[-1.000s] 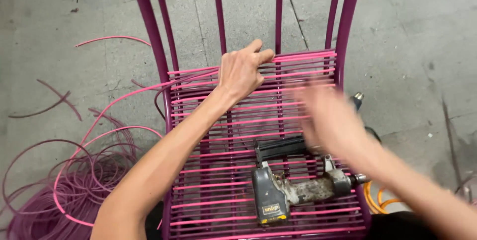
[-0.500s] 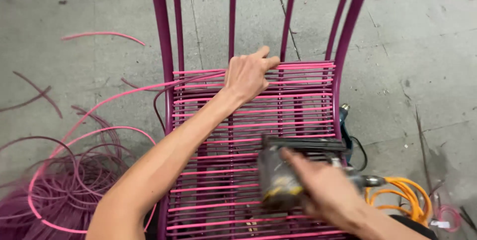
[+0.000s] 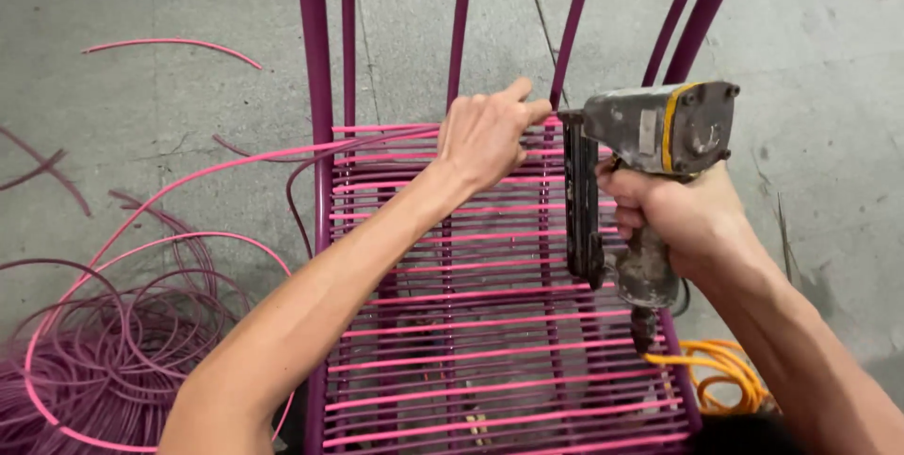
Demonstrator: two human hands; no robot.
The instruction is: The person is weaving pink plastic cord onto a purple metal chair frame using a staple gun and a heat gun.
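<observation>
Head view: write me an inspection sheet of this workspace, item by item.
Surface: grey concrete floor, cracked and stained.
Job's things: purple metal chair frame with pink cord woven across its seat; worn grey pneumatic staple gun.
Clutter: loose coil of pink and purple cord on the floor; stray cord offcuts.
Grippers: left hand presses on the top cords; right hand grips the gun.
Cables: orange coiled air hose beside the frame.
Surroundings: nothing seen.

Nail gun (image 3: 650, 149): worn grey metal, scuffed, matt. Chair frame (image 3: 315, 88): smooth purple painted metal. Cord (image 3: 490, 328): glossy pink plastic. Floor (image 3: 141, 3): rough concrete.
</observation>
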